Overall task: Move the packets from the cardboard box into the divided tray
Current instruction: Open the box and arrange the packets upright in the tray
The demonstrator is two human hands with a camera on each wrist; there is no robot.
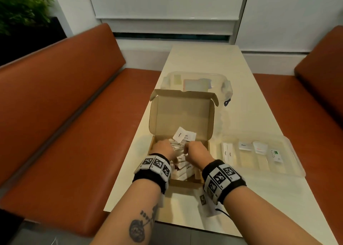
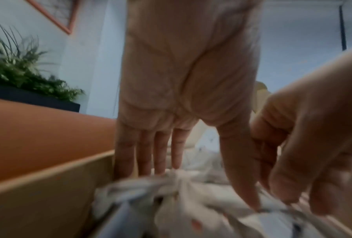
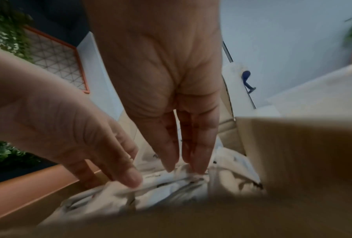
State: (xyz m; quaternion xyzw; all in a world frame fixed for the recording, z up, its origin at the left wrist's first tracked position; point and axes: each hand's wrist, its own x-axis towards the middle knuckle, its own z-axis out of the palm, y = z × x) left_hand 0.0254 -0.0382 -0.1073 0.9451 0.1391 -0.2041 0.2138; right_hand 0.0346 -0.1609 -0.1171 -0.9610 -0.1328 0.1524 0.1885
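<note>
Cardboard box point(image 1: 181, 114) sits open on the pale bench point(image 1: 250, 96), lid flap standing up at the far side, and is full of a loose pile of white packets point(image 1: 182, 165); two lean against the far wall. Both hands are down inside the box: left hand point(image 1: 163, 150) with fingers point(image 2: 160, 154) straight and close together, tips touching the pile, thumb down on a packet; right hand point(image 1: 196, 152) with fingers point(image 3: 197, 145) straight, side by side, tips on the packets. No firm pinch is visible on either. Divided tray point(image 1: 289, 161), clear plastic, is just right of the box, holding a few packets in separate compartments. A clear lidded tub point(image 1: 225, 86) sits behind the box.
</note>
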